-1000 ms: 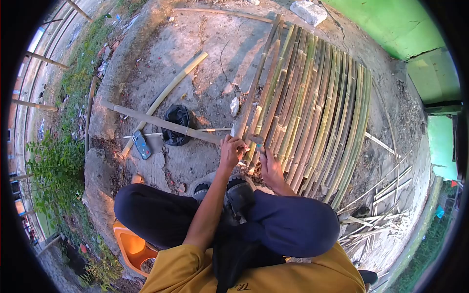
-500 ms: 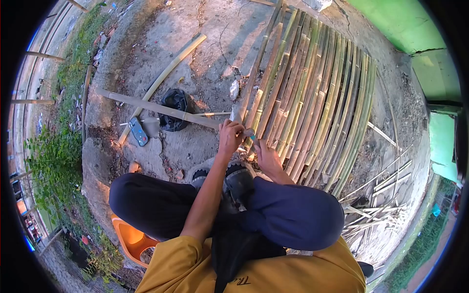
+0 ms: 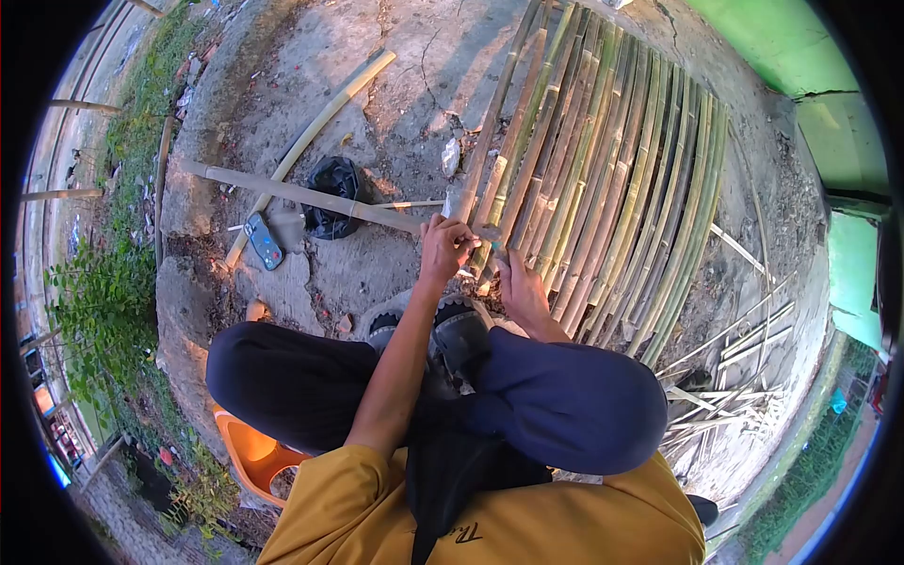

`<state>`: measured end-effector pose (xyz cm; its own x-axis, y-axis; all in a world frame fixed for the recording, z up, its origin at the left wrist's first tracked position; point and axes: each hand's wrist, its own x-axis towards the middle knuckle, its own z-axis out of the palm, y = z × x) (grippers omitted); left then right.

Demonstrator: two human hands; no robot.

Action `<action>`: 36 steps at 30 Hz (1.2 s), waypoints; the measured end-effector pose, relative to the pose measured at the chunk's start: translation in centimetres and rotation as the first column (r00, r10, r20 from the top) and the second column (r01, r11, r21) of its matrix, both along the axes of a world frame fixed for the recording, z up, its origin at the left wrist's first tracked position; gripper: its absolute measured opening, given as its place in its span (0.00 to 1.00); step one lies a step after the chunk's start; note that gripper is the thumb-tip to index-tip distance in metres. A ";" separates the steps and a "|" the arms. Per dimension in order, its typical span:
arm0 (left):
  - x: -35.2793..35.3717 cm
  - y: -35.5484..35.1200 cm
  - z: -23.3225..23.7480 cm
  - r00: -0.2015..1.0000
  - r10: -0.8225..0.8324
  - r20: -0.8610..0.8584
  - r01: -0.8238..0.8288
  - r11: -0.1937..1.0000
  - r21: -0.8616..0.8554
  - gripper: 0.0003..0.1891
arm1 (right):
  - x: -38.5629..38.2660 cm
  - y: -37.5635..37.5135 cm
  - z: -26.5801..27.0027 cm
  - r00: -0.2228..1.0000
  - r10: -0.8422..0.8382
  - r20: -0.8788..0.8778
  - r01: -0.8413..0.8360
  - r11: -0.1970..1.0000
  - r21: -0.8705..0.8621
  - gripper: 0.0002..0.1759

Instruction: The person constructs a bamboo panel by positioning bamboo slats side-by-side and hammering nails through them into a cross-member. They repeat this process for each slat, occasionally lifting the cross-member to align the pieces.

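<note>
My left hand is closed in a pinch above the near end of a long bamboo slat. Whatever sits between its fingertips is too small to make out. Just to the right, my right hand is wrapped round what looks like a hammer, with a greyish head and a bit of teal below it. Its head is close to my left fingertips. Beyond both hands lies a panel of bamboo strips set side by side, its near left corner beside my fingers.
A black plastic bag and a phone lie on the concrete to the left. Another curved bamboo strip passes under the slat. An orange plastic chair stands at lower left. Thin bamboo offcuts are heaped at right.
The hammer's head has shifted slightly up and away from my left fingertips. My right hand has moved a little to the right, and the left stays pinched over the slat's end.
</note>
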<state>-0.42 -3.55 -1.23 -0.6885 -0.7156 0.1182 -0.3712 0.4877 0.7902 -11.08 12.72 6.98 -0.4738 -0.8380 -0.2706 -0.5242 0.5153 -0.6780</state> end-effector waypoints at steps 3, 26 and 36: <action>-0.1 0.0 0.3 1.000 0.004 -0.016 -0.004 1.000 0.005 0.08 | 0.0 -0.1 0.1 0.993 -0.110 0.040 0.117 0.950 -0.289 0.13; 0.0 0.3 0.1 0.997 0.008 0.082 -0.006 1.000 -0.020 0.10 | 0.0 0.9 -2.4 0.993 -0.080 -0.091 0.052 0.959 -0.280 0.12; -0.1 0.2 0.5 0.996 0.010 0.092 -0.010 1.000 -0.006 0.11 | 0.1 0.8 -2.7 0.995 -0.076 -0.072 0.055 0.964 -0.258 0.13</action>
<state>-0.48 -3.34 -0.74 -0.6895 -0.7219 0.0589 -0.4467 0.4879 0.7500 -11.00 13.50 4.24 -0.5414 -0.8407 -0.0101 -0.5531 0.3652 -0.7488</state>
